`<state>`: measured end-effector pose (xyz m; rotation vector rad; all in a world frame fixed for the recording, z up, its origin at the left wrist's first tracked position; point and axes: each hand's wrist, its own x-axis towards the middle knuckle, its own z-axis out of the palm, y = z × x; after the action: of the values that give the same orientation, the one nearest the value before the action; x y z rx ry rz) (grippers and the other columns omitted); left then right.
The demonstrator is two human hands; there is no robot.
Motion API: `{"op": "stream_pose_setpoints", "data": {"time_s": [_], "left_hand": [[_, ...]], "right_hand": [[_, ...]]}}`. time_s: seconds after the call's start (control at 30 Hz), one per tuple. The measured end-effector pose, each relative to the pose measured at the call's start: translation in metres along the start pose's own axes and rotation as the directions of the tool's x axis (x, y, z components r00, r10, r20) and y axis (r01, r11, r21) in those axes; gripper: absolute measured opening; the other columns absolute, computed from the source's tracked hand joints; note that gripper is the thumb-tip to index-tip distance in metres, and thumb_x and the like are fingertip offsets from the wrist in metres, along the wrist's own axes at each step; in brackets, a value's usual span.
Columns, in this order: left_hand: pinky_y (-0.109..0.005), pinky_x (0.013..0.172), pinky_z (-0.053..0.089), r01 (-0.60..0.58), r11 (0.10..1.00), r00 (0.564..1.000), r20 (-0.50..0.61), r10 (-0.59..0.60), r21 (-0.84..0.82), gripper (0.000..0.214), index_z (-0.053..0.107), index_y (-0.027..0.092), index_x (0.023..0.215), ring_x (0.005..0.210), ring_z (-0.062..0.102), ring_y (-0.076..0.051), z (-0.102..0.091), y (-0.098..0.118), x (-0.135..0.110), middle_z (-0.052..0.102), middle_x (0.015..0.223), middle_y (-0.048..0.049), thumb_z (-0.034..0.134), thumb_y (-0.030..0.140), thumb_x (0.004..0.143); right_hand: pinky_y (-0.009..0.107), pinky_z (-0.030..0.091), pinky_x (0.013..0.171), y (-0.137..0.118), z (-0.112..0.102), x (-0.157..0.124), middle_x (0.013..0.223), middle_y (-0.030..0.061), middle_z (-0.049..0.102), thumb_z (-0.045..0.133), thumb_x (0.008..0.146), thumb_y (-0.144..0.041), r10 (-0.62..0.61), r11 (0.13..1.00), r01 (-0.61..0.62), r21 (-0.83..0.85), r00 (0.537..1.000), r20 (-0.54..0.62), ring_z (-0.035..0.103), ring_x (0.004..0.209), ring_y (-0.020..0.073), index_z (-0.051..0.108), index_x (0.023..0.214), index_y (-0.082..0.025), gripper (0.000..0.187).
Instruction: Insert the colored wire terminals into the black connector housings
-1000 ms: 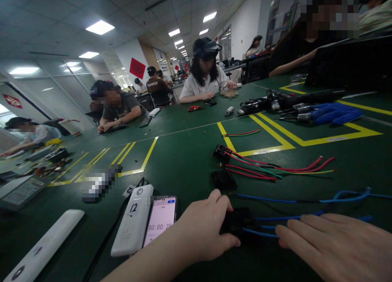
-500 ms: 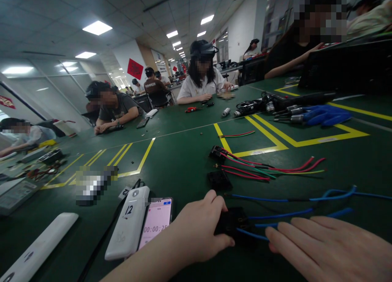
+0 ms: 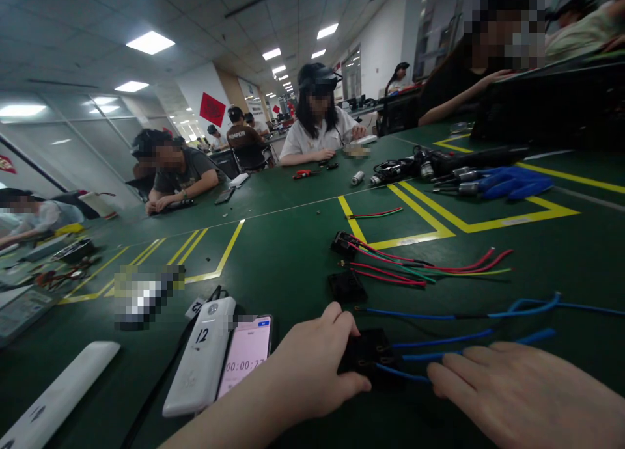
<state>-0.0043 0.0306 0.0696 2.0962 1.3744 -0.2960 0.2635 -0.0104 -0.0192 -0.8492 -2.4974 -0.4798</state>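
Note:
My left hand is closed round a black plastic connector block, fingers behind it and thumb in front. Blue wires run to the right out of the block, one passing toward the fingers of my right hand. That hand is curled, its fingertips closed at the lower blue wire; the pinch itself is partly hidden. Just beyond the block lies a loose blue wire. Two more black connectors, one nearer and one farther, rest behind it with red and green wires.
A white power bank and a phone showing a timer lie left of my forearm. Another white device is at lower left. Blue-handled tools and black cables lie farther back. Co-workers sit around the green table.
The fingers of my right hand have curled in more at the blue wire. My left hand keeps its grip on the connector block. The view has shifted slightly.

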Motion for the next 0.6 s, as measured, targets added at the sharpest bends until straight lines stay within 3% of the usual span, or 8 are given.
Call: {"op": "stream_pose_setpoints", "data": {"time_s": [0.13, 0.2, 0.33, 0.47, 0.6], "left_hand": [[-0.051, 0.108, 0.061, -0.001, 1.000, 1.000, -0.011, 0.001, 0.007, 0.055, 0.067, 0.021, 0.142, 0.124, 0.076, -0.037, 0.001, -0.001, 0.001, 0.067, 0.146, -0.0119, 0.094, 0.038, 0.097], [-0.051, 0.109, 0.061, -0.001, 1.000, 1.000, -0.011, 0.001, 0.003, 0.055, 0.067, 0.021, 0.142, 0.124, 0.076, -0.037, 0.001, -0.001, 0.001, 0.067, 0.145, -0.0114, 0.094, 0.038, 0.097], [-0.049, 0.110, 0.059, -0.002, 1.000, 1.000, 0.003, 0.002, -0.001, 0.054, 0.067, 0.021, 0.141, 0.127, 0.075, -0.036, 0.000, 0.000, 0.001, 0.067, 0.145, -0.0111, 0.094, 0.038, 0.097], [-0.049, 0.110, 0.059, 0.008, 1.000, 1.000, -0.004, -0.008, -0.002, 0.054, 0.066, 0.021, 0.141, 0.127, 0.074, -0.036, 0.000, 0.000, 0.001, 0.067, 0.146, -0.0111, 0.094, 0.039, 0.098], [-0.050, 0.109, 0.060, 0.002, 1.000, 1.000, -0.005, -0.002, -0.003, 0.053, 0.067, 0.022, 0.140, 0.126, 0.075, -0.035, 0.000, 0.000, 0.000, 0.068, 0.145, -0.0110, 0.094, 0.039, 0.097]], "right_hand": [[0.043, 0.054, 0.071, -0.003, -0.001, -0.003, 0.094, 0.0042, 0.085, 0.060, 0.082, -0.010, 0.007, 1.000, -0.007, -0.025, 0.999, -0.036, 0.075, 0.075, 0.0300, 0.072, 0.117, -0.031, 0.042], [0.044, 0.055, 0.072, -0.006, 0.001, -0.007, 0.096, 0.0057, 0.086, 0.061, 0.082, -0.011, -0.005, 0.999, 0.004, -0.034, 1.000, -0.027, 0.076, 0.078, 0.0315, 0.073, 0.119, -0.030, 0.043], [0.043, 0.052, 0.064, -0.007, 0.006, -0.012, 0.085, 0.0041, 0.083, 0.057, 0.077, -0.008, 0.055, 0.998, -0.055, -0.014, 0.998, 0.001, 0.074, 0.066, 0.0284, 0.076, 0.103, -0.030, 0.039], [0.037, 0.048, 0.055, -0.003, 0.003, -0.003, 0.070, -0.0028, 0.076, 0.057, 0.070, 0.000, 0.021, 0.998, -0.023, 0.057, 1.000, 0.022, 0.068, 0.052, 0.0194, 0.074, 0.086, -0.030, 0.038], [0.038, 0.049, 0.060, -0.001, -0.006, 0.006, 0.076, -0.0009, 0.079, 0.056, 0.071, -0.004, 0.032, 0.998, -0.031, 0.053, 0.999, -0.030, 0.071, 0.058, 0.0221, 0.074, 0.092, -0.030, 0.038]]}}
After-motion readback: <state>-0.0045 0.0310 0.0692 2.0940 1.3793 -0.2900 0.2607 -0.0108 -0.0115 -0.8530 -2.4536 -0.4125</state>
